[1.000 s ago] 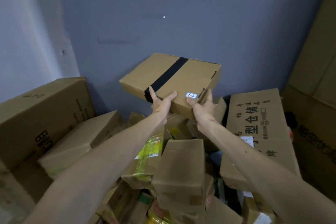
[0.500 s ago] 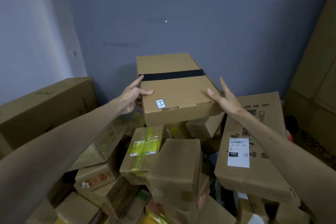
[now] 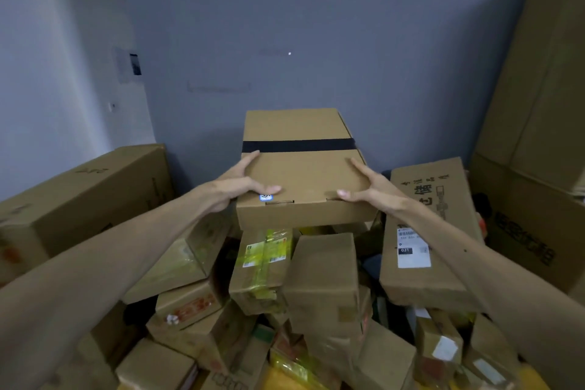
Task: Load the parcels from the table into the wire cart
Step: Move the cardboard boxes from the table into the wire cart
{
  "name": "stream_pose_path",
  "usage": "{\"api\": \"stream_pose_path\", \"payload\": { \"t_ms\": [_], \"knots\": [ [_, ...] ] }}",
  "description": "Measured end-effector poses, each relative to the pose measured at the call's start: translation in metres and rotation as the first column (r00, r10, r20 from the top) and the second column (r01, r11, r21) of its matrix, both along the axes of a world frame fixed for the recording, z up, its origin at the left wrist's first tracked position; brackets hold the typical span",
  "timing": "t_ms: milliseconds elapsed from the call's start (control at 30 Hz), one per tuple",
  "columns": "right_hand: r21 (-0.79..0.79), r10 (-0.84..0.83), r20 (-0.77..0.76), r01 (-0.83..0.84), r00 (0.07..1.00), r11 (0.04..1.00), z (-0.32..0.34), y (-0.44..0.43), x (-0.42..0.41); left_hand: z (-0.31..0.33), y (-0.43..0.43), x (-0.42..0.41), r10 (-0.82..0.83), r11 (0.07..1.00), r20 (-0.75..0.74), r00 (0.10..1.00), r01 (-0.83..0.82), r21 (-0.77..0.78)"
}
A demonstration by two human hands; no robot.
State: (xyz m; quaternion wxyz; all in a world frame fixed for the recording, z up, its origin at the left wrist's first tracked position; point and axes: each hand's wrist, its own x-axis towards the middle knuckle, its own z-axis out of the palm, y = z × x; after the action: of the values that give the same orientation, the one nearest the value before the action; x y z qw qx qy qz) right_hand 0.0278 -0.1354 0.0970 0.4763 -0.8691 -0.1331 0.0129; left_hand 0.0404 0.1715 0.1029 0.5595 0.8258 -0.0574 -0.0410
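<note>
Slid since earlier to near corners of box (image 3: 300, 174): left hand (image 3: 240, 184), right hand (image 3: 373, 191), gripping, thumbs over lid | smooth rectangular cardboard, black tape (image 3: 297, 146) band | far edge near wall (image 3: 348, 41), parcels (image 3: 319, 279) crowding below

One black-banded box (image 3: 300, 174); at least four large cartons (image 3: 79, 199), counting the long printed carton (image 3: 418, 282); over a dozen smaller parcels (image 3: 319, 279) heaped below, exact number unclear.
</note>
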Motion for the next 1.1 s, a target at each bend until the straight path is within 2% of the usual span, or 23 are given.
{"api": "stream_pose_path", "payload": {
  "t_ms": [133,267,433,667,967,1100],
  "knots": [
    [0.094,-0.094,-0.014,0.095,0.995,0.991,-0.013,0.022,-0.043,-0.012,0.014,-0.032,0.016,0.999,0.142,0.990,-0.008,-0.052],
    [0.138,-0.257,0.055,0.247,0.965,0.959,-0.025,0.039,-0.096,-0.036,0.021,-0.063,-0.077,0.990,0.218,0.973,0.100,-0.097],
    [0.059,-0.382,0.070,0.378,0.922,0.924,-0.026,0.037,-0.166,-0.045,0.013,-0.095,-0.208,0.969,0.219,0.953,0.231,-0.089],
    [0.035,-0.529,0.083,0.528,0.845,0.849,-0.026,0.006,-0.263,-0.049,-0.035,-0.145,-0.345,0.928,0.231,0.910,0.367,-0.059],
    [0.055,-0.692,0.025,0.690,0.721,0.721,-0.053,-0.069,-0.401,-0.074,-0.139,-0.245,-0.495,0.856,0.213,0.842,0.515,-0.046],
    [0.058,-0.755,0.038,0.753,0.655,0.656,-0.076,-0.112,-0.480,-0.093,-0.195,-0.305,-0.584,0.805,0.146,0.798,0.592,-0.019]
  ]
}}
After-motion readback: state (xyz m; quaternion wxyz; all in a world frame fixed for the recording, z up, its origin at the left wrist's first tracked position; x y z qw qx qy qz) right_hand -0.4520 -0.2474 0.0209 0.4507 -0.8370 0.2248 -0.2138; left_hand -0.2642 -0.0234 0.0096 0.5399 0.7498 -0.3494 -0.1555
